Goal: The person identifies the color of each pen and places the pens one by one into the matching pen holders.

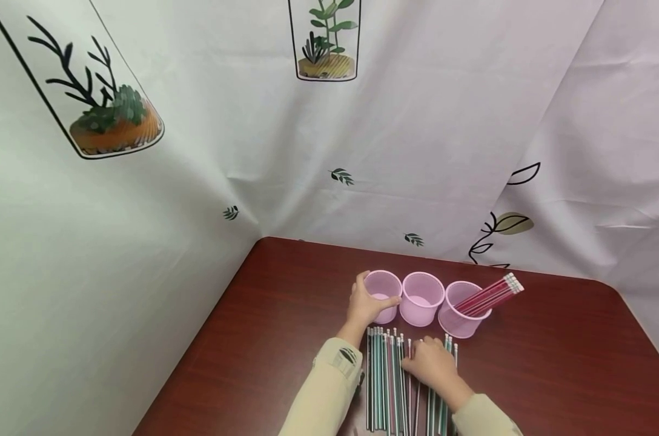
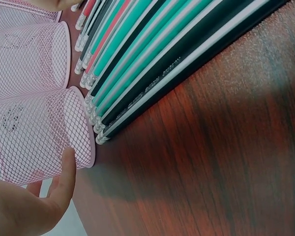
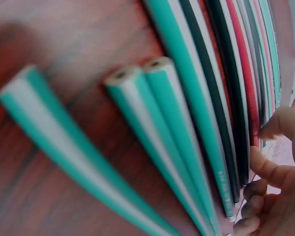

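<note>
My left hand (image 1: 365,304) grips the left of three pink mesh pencil cups, thumb at its front and fingers round its outer side. That left cup (image 2: 37,132) shows close up in the left wrist view. My right hand (image 1: 433,362) bends over a row of striped pencils (image 1: 381,381), eraser ends toward the cups. In the right wrist view, thumb and forefinger pinch a red striped pencil (image 3: 248,88) near its end. Green and black pencils (image 3: 187,88) lie beside it. Several red pencils (image 1: 490,297) lean in the right cup (image 1: 455,325).
The middle cup (image 1: 418,312) stands between the other two. All sit on a dark red-brown wooden table (image 1: 286,290). A white patterned cloth (image 1: 417,151) hangs behind the table and along its left side. A few green pencils (image 3: 83,157) lie apart at the row's right end.
</note>
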`<state>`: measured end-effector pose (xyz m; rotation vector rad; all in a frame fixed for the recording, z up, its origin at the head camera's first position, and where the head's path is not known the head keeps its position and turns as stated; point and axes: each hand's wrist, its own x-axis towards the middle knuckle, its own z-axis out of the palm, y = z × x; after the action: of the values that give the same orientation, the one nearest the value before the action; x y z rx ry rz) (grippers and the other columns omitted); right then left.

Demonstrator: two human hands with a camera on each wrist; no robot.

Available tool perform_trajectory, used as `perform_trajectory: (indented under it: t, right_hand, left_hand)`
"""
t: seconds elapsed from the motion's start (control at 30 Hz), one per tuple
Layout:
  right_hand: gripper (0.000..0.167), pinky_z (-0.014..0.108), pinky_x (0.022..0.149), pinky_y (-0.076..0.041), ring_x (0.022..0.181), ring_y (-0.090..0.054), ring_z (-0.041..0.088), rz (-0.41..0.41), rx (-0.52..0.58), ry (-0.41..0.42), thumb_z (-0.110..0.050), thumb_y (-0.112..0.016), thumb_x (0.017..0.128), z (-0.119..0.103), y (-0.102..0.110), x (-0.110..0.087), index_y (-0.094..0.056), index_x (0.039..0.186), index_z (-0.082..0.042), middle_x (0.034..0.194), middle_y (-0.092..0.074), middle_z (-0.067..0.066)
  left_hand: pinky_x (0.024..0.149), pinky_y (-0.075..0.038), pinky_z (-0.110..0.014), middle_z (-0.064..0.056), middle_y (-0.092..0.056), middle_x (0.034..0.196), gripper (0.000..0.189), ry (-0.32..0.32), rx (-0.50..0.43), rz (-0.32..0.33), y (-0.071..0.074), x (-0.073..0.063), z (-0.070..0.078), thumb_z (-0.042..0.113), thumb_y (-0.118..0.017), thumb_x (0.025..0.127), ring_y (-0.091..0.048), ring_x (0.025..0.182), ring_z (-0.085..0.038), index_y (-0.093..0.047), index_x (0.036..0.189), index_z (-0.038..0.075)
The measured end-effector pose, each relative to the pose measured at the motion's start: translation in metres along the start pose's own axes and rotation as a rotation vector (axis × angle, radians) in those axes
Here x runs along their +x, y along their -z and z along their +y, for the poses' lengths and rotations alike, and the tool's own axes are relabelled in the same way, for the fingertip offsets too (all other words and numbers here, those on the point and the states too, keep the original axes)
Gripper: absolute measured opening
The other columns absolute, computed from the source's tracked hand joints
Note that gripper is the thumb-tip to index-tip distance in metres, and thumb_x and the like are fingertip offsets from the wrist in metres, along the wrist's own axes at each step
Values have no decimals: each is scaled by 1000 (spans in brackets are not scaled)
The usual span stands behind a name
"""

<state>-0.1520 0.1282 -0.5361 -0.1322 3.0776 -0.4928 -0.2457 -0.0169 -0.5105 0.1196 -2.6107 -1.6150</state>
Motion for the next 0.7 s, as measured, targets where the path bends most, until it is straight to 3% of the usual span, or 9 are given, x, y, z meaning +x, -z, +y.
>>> perform_trajectory:
  t: [0.2, 0.7]
  right_hand:
    - [31, 47, 59, -47, 72, -51, 30, -25, -22, -25, -34, -69, 69, -2, 1, 4, -60, 67, -4, 73, -54, 11]
    - [33, 47, 59, -47, 71, -51, 30, 33, -11, -38, -32, -70, 70, -3, 3, 3, -63, 70, 0, 71, -54, 12]
  left_hand:
    - [84, -45, -46, -13, -49, 121, 100, 2, 4, 0, 0, 0, -1, 42, -88, 54, -51, 106, -31, -38, 136, 18]
    - [86, -45, -45, -13, -50, 121, 100, 4, -1, 1, 0, 0, 0, 42, -88, 53, -51, 107, -30, -38, 136, 16]
